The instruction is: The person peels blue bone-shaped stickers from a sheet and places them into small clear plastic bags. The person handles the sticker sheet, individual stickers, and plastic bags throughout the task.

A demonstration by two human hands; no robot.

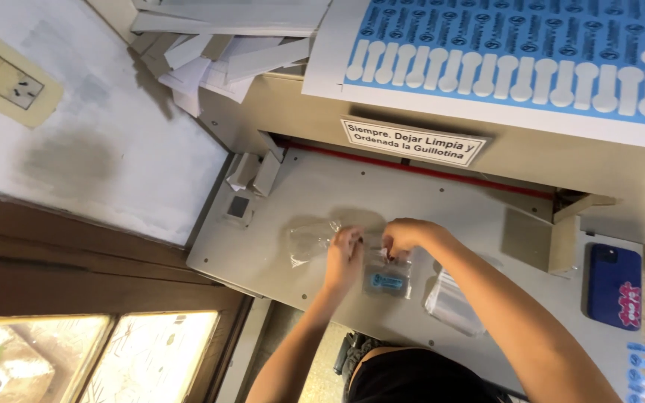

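Clear plastic bag (388, 275) with a blue label inside sits right under your two hands, flat on the grey machine table (263, 257). Your right hand (406, 235) is curled over the bag's top edge, fingertips pinched shut on it. Your left hand (343, 257) rests just beside it, fingers bent down onto the same bag's left edge; how tightly it grips you cannot tell from this angle. To the left of your left hand lies an empty clear bag (309, 240), crumpled. To the right of your right forearm lies a small stack of clear bags (453, 302). Farther right, well apart from the hands, a blue phone (614, 286) lies flat. Beyond your hands runs the red line (412, 168) of the cutter, and past that a blue sheet of white tag shapes (509, 56). Far off to the left, paper offcuts (210, 56) are piled.
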